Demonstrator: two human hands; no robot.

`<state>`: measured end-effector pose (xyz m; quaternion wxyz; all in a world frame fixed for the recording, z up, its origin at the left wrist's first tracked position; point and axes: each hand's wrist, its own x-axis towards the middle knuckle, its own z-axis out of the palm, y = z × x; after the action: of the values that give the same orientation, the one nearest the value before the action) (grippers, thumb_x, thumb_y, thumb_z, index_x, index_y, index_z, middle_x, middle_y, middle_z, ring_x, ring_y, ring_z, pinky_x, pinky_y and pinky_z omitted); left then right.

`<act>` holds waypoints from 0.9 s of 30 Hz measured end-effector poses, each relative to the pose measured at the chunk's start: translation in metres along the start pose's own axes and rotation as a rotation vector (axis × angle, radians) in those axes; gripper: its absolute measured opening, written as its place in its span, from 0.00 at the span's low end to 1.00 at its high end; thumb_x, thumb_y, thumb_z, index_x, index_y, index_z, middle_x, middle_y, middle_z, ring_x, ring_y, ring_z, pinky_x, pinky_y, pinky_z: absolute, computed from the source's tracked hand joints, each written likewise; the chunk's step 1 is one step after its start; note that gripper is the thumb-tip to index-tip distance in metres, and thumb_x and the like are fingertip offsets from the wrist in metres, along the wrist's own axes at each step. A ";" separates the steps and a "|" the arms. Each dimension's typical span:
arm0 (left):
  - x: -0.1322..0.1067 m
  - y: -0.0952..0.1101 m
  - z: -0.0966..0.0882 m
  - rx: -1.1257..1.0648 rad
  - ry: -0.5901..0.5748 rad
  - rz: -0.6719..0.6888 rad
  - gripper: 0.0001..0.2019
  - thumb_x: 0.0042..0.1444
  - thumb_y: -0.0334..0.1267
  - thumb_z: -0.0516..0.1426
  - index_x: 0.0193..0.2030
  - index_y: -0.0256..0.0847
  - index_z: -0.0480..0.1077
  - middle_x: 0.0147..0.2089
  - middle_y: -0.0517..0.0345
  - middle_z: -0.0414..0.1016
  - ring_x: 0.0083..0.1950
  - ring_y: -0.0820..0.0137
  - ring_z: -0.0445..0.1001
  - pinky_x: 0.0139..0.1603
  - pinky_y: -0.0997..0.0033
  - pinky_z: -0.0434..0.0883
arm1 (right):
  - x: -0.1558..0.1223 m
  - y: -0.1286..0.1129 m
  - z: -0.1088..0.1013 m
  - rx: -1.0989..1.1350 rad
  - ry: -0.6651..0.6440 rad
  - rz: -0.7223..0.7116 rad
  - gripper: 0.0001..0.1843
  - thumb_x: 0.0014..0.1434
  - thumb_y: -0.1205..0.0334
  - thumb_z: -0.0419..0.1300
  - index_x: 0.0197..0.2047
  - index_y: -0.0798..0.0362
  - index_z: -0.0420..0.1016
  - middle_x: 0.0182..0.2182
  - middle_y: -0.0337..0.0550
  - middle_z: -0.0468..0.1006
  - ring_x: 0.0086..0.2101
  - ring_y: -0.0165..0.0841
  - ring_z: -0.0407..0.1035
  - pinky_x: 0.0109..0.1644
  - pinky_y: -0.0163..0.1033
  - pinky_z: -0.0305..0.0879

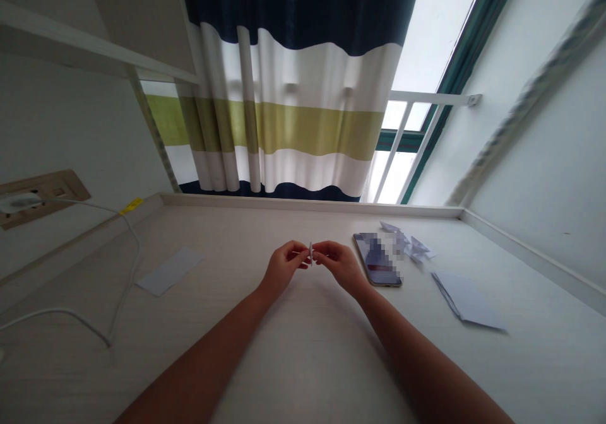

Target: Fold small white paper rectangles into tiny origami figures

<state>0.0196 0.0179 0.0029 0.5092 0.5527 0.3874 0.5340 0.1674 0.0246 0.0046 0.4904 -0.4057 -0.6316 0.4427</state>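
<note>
Both my hands meet over the middle of the pale wooden table (293,348), pinching a small folded piece of white paper (311,253) between them. My left hand (286,263) grips its left side with thumb and fingers. From the other side, my right hand (339,263) pinches it too. The paper stands upright, edge-on to me, so its shape is mostly hidden. Just right of my right hand lies a phone (377,260), its screen lit and partly blurred. Beyond the phone are several folded white paper pieces (411,246).
A stack of white paper sheets (468,301) lies at the right, and a single paper strip (170,270) at the left. A white cable (135,241) runs from the wall socket (61,190) onto the table. A low raised rim (303,204) borders the back, before a striped curtain (303,121).
</note>
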 end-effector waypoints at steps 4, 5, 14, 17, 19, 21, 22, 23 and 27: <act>-0.001 -0.002 0.000 0.059 -0.022 0.028 0.09 0.47 0.40 0.57 0.29 0.36 0.67 0.28 0.58 0.70 0.30 0.72 0.72 0.31 0.71 0.72 | 0.000 0.001 0.000 0.028 0.010 0.015 0.13 0.44 0.59 0.63 0.33 0.57 0.75 0.25 0.44 0.76 0.27 0.32 0.70 0.34 0.39 0.67; -0.001 -0.002 0.000 0.067 -0.024 0.031 0.09 0.46 0.41 0.58 0.30 0.36 0.67 0.28 0.59 0.70 0.30 0.72 0.72 0.31 0.71 0.72 | 0.001 0.002 0.000 0.038 0.014 0.016 0.13 0.44 0.59 0.63 0.33 0.57 0.76 0.25 0.44 0.76 0.27 0.32 0.70 0.35 0.39 0.67; -0.001 0.000 0.001 0.100 -0.040 0.003 0.11 0.43 0.40 0.60 0.30 0.37 0.65 0.28 0.60 0.69 0.31 0.72 0.72 0.32 0.70 0.72 | 0.001 0.004 -0.001 0.023 -0.006 0.016 0.14 0.45 0.57 0.63 0.34 0.56 0.76 0.27 0.45 0.78 0.28 0.33 0.71 0.36 0.40 0.67; -0.002 0.001 0.000 0.110 -0.047 0.004 0.11 0.43 0.41 0.60 0.30 0.37 0.65 0.28 0.59 0.70 0.31 0.72 0.72 0.32 0.70 0.72 | 0.000 0.002 -0.002 0.030 -0.012 0.028 0.14 0.45 0.56 0.63 0.34 0.57 0.76 0.27 0.46 0.78 0.28 0.33 0.71 0.36 0.41 0.67; -0.002 0.001 0.000 0.115 -0.051 0.008 0.11 0.43 0.41 0.60 0.30 0.37 0.65 0.28 0.59 0.70 0.32 0.71 0.72 0.32 0.69 0.72 | 0.000 0.002 -0.002 0.036 -0.013 0.031 0.15 0.44 0.56 0.63 0.33 0.57 0.76 0.27 0.46 0.78 0.28 0.33 0.71 0.36 0.41 0.67; -0.003 0.002 0.000 0.116 -0.052 0.013 0.11 0.44 0.41 0.60 0.30 0.37 0.65 0.28 0.59 0.70 0.32 0.71 0.72 0.32 0.69 0.72 | 0.000 0.002 -0.002 0.037 -0.012 0.028 0.15 0.44 0.55 0.63 0.33 0.57 0.76 0.27 0.45 0.78 0.28 0.33 0.70 0.36 0.41 0.67; -0.003 0.002 0.000 0.115 -0.052 0.016 0.11 0.44 0.41 0.60 0.30 0.36 0.65 0.28 0.59 0.70 0.31 0.71 0.72 0.32 0.69 0.72 | 0.000 0.001 -0.002 0.036 -0.013 0.027 0.15 0.44 0.55 0.63 0.33 0.57 0.76 0.26 0.45 0.78 0.28 0.33 0.70 0.35 0.41 0.67; -0.003 0.002 0.000 0.112 -0.053 0.017 0.11 0.44 0.41 0.60 0.29 0.36 0.65 0.28 0.59 0.70 0.32 0.71 0.72 0.32 0.69 0.72 | 0.000 0.001 -0.001 0.034 -0.014 0.028 0.15 0.44 0.55 0.63 0.33 0.57 0.75 0.26 0.45 0.78 0.27 0.32 0.70 0.35 0.41 0.67; -0.002 0.000 -0.001 0.095 -0.055 0.018 0.11 0.44 0.41 0.60 0.29 0.36 0.66 0.27 0.59 0.70 0.31 0.71 0.72 0.32 0.68 0.72 | -0.001 -0.002 -0.001 0.023 -0.017 0.029 0.14 0.45 0.56 0.63 0.33 0.57 0.75 0.25 0.44 0.77 0.27 0.32 0.70 0.35 0.40 0.67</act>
<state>0.0184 0.0159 0.0026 0.4882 0.5942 0.3929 0.5042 0.1681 0.0237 0.0061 0.4833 -0.4054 -0.6246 0.4604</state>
